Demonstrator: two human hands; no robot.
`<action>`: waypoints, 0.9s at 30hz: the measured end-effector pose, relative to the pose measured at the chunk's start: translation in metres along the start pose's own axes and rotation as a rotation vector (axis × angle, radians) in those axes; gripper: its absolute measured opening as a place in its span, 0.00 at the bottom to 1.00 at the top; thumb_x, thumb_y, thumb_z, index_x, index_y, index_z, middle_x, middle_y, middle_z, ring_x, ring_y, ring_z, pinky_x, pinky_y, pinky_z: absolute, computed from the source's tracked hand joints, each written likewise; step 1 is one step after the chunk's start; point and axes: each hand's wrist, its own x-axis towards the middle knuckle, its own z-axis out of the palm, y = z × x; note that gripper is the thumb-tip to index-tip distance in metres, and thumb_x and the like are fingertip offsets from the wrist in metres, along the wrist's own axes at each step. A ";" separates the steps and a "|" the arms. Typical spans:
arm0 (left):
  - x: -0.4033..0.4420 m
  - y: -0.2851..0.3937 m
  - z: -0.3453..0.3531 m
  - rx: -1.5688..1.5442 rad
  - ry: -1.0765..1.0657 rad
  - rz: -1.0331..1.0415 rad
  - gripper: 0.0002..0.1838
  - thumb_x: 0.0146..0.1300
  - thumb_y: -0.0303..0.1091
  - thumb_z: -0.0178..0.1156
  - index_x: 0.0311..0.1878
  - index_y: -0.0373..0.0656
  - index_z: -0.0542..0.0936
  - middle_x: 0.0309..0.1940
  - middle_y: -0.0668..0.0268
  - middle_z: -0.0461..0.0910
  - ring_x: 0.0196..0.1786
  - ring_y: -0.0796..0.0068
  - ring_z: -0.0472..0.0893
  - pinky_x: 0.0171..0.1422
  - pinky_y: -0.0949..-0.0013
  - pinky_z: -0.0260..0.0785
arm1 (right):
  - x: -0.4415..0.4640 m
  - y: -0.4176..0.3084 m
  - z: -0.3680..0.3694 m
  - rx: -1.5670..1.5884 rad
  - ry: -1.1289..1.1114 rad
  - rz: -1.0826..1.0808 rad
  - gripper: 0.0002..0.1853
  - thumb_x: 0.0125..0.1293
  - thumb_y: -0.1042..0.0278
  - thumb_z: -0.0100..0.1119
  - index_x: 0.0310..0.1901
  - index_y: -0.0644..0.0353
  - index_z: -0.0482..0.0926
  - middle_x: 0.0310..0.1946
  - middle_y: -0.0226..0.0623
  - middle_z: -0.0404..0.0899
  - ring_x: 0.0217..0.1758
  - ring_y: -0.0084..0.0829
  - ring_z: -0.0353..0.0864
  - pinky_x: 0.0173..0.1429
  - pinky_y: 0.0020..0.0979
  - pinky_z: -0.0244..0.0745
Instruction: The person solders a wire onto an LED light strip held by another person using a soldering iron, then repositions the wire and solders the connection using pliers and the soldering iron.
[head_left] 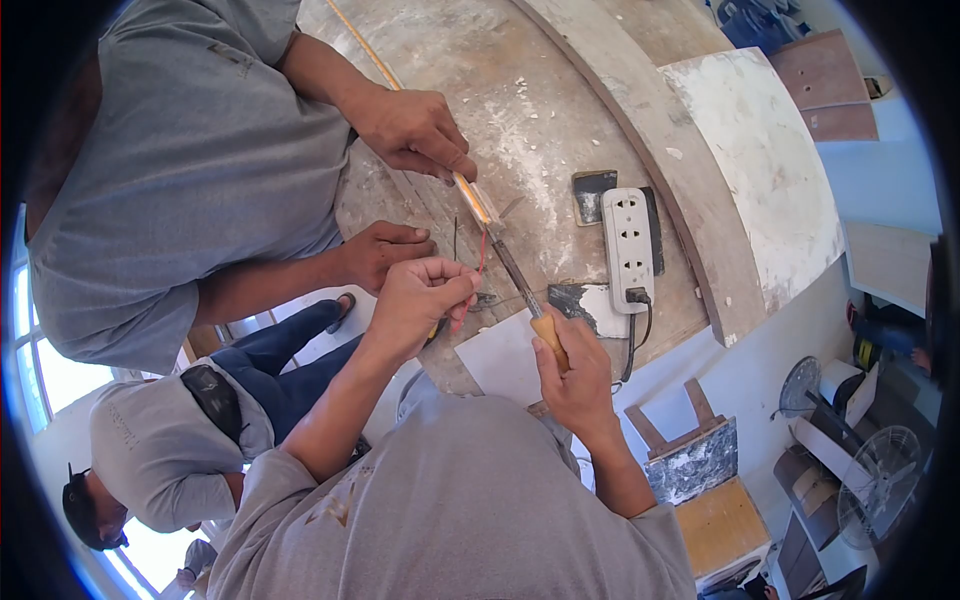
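Observation:
My right hand (572,372) is wrapped round the wooden handle of a soldering iron (517,272), its metal shaft slanting up to the end of an LED strip (472,198). Between the thumb and fingers of my left hand (428,300), a thin red wire (484,250) is pinched, running up to the strip's end near the iron's tip. A co-worker's hand (418,132) presses the strip on the table from above. That person's other hand (385,252) rests just beyond my left hand.
A white power strip (628,240) with a black plug lies on the dusty table (540,150). A curved wooden board (660,130) runs along the right. Another person (180,430) stands at lower left. Fans (878,480) and a wooden chair (715,500) are at lower right.

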 end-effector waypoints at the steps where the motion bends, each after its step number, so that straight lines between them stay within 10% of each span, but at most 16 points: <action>1: 0.000 0.000 0.000 0.001 0.001 0.000 0.10 0.68 0.30 0.69 0.41 0.31 0.83 0.29 0.66 0.82 0.24 0.84 0.77 0.26 0.78 0.70 | 0.000 0.000 0.000 0.001 -0.001 0.000 0.21 0.69 0.76 0.62 0.63 0.68 0.77 0.38 0.49 0.77 0.36 0.48 0.80 0.40 0.40 0.76; 27: 0.005 0.000 0.001 0.029 0.002 0.021 0.10 0.71 0.31 0.66 0.44 0.31 0.83 0.29 0.66 0.84 0.22 0.88 0.75 0.24 0.82 0.66 | 0.001 0.000 0.000 -0.004 -0.009 0.006 0.20 0.70 0.76 0.62 0.62 0.68 0.77 0.38 0.49 0.77 0.37 0.48 0.81 0.41 0.40 0.76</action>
